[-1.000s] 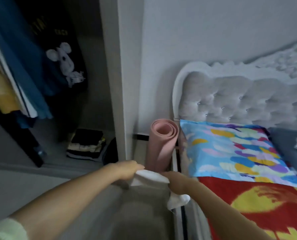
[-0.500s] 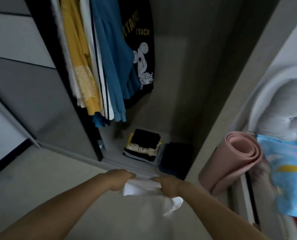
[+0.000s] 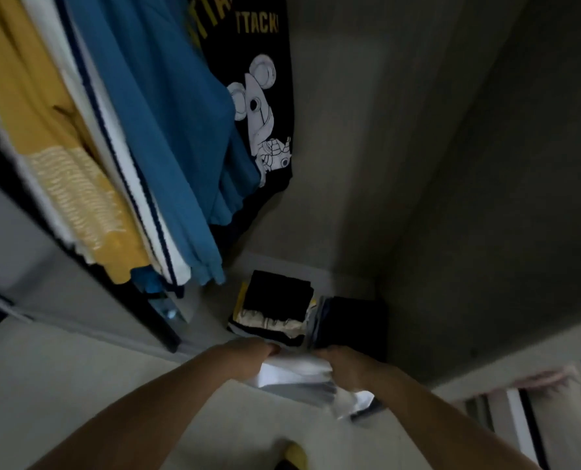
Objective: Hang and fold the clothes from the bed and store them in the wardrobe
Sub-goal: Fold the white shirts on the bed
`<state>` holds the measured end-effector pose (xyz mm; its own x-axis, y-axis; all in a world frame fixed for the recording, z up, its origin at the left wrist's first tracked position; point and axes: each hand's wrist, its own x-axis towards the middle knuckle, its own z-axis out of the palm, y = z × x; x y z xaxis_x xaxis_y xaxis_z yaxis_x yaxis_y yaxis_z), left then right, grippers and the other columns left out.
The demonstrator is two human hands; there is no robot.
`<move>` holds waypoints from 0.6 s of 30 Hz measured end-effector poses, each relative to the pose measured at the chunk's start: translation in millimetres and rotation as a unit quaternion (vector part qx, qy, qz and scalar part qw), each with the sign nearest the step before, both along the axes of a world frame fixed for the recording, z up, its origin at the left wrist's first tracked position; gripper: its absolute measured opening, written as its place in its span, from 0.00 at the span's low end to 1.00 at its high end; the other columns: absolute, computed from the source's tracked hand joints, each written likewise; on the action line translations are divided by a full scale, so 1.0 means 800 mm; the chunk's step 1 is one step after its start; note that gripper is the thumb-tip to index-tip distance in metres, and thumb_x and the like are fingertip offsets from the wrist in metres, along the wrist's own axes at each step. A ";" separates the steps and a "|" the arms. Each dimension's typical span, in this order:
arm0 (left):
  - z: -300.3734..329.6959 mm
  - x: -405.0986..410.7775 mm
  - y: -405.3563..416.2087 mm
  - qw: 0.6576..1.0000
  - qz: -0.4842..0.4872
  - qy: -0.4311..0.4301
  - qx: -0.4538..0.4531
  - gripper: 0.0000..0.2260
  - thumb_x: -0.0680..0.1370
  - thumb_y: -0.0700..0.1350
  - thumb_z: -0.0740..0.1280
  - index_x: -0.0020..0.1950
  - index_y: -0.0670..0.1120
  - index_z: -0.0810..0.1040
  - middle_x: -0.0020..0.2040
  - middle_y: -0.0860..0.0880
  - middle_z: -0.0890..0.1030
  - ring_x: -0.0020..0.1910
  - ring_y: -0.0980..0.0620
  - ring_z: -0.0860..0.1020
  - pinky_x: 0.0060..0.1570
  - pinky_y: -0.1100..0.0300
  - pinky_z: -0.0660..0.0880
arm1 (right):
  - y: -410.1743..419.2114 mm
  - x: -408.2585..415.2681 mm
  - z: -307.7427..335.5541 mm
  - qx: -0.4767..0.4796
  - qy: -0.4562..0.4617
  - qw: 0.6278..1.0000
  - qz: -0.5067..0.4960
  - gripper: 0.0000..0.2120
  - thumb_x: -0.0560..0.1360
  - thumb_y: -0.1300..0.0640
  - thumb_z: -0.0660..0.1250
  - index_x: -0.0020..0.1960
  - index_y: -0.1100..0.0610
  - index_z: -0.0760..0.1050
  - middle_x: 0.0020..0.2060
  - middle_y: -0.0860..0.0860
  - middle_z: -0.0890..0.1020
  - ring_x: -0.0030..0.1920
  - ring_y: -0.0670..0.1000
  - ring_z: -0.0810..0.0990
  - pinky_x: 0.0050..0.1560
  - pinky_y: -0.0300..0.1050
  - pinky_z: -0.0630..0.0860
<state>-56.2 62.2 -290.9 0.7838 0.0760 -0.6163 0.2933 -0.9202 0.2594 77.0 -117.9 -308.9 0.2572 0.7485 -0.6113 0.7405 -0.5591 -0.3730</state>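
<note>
A folded white garment [image 3: 295, 373] is held between both hands, low in front of the open wardrobe. My left hand [image 3: 248, 356] grips its left end and my right hand [image 3: 345, 362] grips its right end; a loose white corner hangs below the right hand. Just beyond the hands, on the wardrobe floor [image 3: 333, 278], sit a stack of folded clothes with a black piece on top [image 3: 275, 307] and a dark folded pile [image 3: 350, 323] beside it.
Hanging clothes fill the wardrobe's left: a yellow garment [image 3: 45, 164], a white one with navy trim [image 3: 126, 184], a blue one [image 3: 167, 130] and a black printed T-shirt [image 3: 265, 96]. The wardrobe's right wall [image 3: 485, 198] stands close. A pink mat [image 3: 546, 379] shows at far right.
I have turned from the bed to the wardrobe and come closer. Both hands carry the white garment forward and down to the folded stacks.
</note>
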 end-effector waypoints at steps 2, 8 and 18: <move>-0.013 0.046 0.032 1.000 0.000 0.001 0.008 0.25 0.81 0.40 0.56 0.78 0.50 0.57 0.72 0.42 0.67 0.67 0.43 0.70 0.64 0.54 0.66 | 0.034 0.039 -0.017 0.008 -0.004 1.000 -0.016 0.31 0.77 0.69 0.56 0.77 0.53 0.56 0.73 0.56 0.67 0.70 0.57 0.68 0.67 0.43 0.65; -0.109 0.160 0.142 0.996 -0.041 -0.038 0.075 0.27 0.77 0.52 0.66 0.74 0.50 0.63 0.66 0.43 0.73 0.62 0.42 0.74 0.56 0.52 0.73 | 0.142 0.149 -0.089 0.031 -0.011 0.997 -0.072 0.32 0.78 0.69 0.56 0.78 0.52 0.54 0.75 0.55 0.62 0.72 0.56 0.65 0.69 0.40 0.59; -0.319 0.261 0.276 0.965 -0.059 -0.158 0.201 0.37 0.63 0.32 0.72 0.71 0.48 0.70 0.61 0.37 0.78 0.57 0.36 0.79 0.43 0.39 0.79 | 0.285 0.253 -0.283 0.058 -0.141 0.986 -0.073 0.40 0.75 0.71 0.56 0.78 0.46 0.44 0.78 0.53 0.46 0.77 0.61 0.42 0.73 0.63 0.55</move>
<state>152.7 283.1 -545.7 0.9457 0.1579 -0.2841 0.1453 -0.9872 -0.0652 279.2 109.9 -535.3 0.5149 0.7516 -0.4122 0.7387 -0.6331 -0.2316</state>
